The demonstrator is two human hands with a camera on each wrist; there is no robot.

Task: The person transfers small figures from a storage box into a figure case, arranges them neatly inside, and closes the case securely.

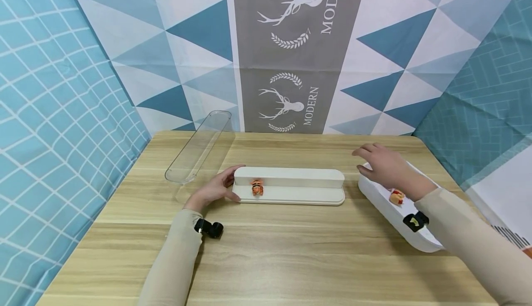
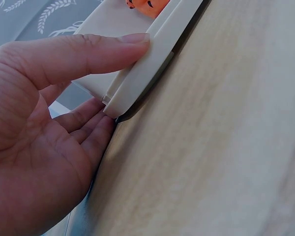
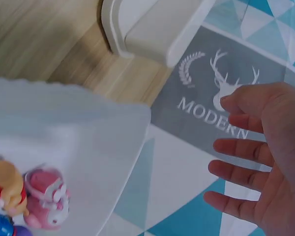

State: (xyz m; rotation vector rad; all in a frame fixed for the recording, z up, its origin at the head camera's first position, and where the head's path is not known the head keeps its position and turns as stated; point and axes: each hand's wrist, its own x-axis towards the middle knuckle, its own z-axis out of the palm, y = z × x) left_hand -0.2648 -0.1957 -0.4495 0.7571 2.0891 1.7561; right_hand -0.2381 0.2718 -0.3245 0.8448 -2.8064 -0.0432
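Observation:
My left hand (image 1: 216, 187) grips the left end of a white stepped display base (image 1: 297, 194). In the left wrist view the thumb lies on its front edge, with the other fingers around the end. A small orange figurine with black markings (image 1: 257, 187) is on the base's lower step, near that hand. Above the far end of a white bin (image 1: 378, 200) is my right hand (image 1: 384, 167), its fingers spread and holding nothing. Inside the bin are a tan-and-red figurine (image 3: 7, 187), a pink one (image 3: 46, 196) and a partly cut-off blue-and-purple piece (image 3: 5, 225).
A clear plastic cover (image 1: 199, 147) stands on the wooden table (image 1: 282, 250) at the back left, left of the base. Patterned cloth (image 1: 208, 43) hangs behind the table's far edge. The bin stands at the table's right side, under my right forearm.

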